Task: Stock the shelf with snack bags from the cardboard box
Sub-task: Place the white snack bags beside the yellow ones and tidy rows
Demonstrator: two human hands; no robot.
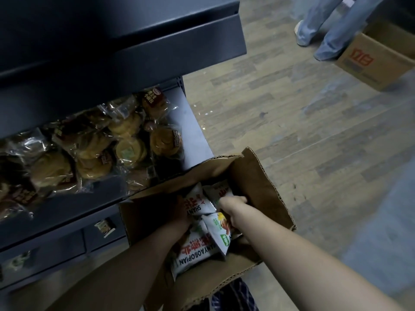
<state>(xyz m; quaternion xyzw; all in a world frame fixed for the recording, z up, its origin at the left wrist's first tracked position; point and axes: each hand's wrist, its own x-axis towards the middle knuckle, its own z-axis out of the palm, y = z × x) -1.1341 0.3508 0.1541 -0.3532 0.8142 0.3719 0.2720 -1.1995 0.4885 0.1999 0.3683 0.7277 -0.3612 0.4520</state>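
Head view, single frame. The cardboard box [258, 182] sits in the lower centre of the frame with its flaps open, its upper left corner tucked under the front edge of the dark metal shelf [195, 131]. Inside we see white snack bags [197, 254] lying loose and overlapping; one in the lower part of the box reads "SHANYAOBOPIAN" in dark letters with red characters above.

Both forearms enter from the bottom edge and reach into the box. The right hand [233, 206] is at the right side of the pile, close to the box's right wall. Its fingers [241, 199] are curled downward over the edge of the upper snack bag [221, 190], and their tips are hidden behind it. Another bag, with a green label, lies under the wrist.

The left hand [183, 213] is at the left side of the pile, in deep shadow, against a bag printed "SHANY". We cannot tell how its fingers lie or whether they hold anything.

The shelf takes up the left half of the frame. Its middle level holds pastry packs [130, 149] in clear wrappers, heaped toward the left, with bare grey metal at the right end. On a lower level, at lower left, a small packet [105, 226] stands alone.

At upper right, on the wood-pattern floor [292, 131], another person's legs [332, 30] in pale jeans stand just beside a second cardboard box [377, 61] with red characters. Plaid cloth [233, 295] shows at the bottom edge.
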